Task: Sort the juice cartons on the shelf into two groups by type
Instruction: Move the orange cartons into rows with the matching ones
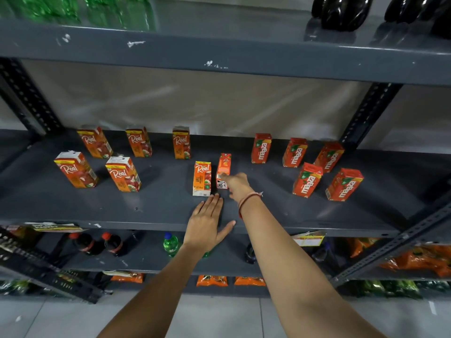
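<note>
Several orange "Real" apple cartons [122, 173] stand on the left half of the grey middle shelf [158, 208]. Several red "Maaza" cartons [307, 179] stand on its right half. In the middle, one Real carton [202, 178] stands upright next to one Maaza carton [223, 167] turned side-on. My right hand [236, 185] is at that Maaza carton, fingers touching its lower right side. My left hand [207, 220] lies flat and open on the shelf, fingertips just below the middle Real carton, holding nothing.
The upper shelf [219, 52] overhangs, carrying green bottles [48, 6] at left and dark bottles [341, 11] at right. Slotted uprights [366, 115] frame the bay. Below the shelf are cola bottles [85, 242], a green bottle [170, 243] and orange snack packs [415, 259].
</note>
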